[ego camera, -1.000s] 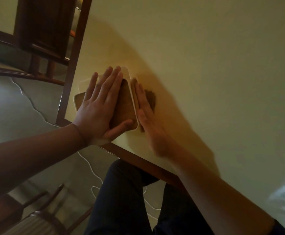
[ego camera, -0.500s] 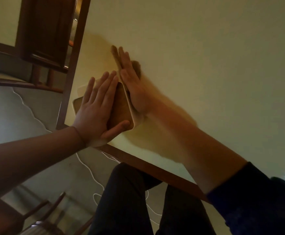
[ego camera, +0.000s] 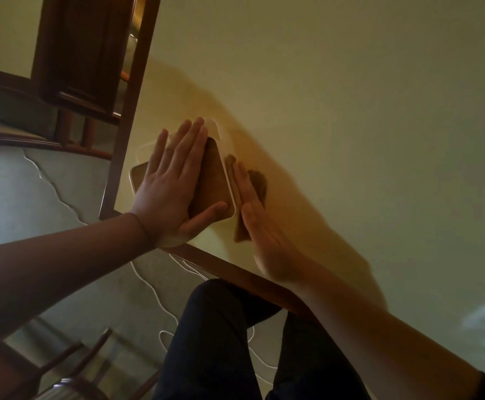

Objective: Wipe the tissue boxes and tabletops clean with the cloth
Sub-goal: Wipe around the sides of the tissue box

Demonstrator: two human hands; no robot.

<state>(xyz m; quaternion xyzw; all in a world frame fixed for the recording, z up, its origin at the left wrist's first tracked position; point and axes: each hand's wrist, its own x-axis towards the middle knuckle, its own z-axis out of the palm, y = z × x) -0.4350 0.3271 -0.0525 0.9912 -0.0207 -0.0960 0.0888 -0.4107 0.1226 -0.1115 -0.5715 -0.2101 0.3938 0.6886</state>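
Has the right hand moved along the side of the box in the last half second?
Yes. The right hand with the cloth has slid back along the tissue box, from past its far corner toward the table's near edge.

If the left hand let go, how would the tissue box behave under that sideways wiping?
Probably slides: the tissue box sits on a smooth tabletop near its corner. Likely stiff: its rim holds shape while the left hand presses flat and the right hand pushes the cloth against it.
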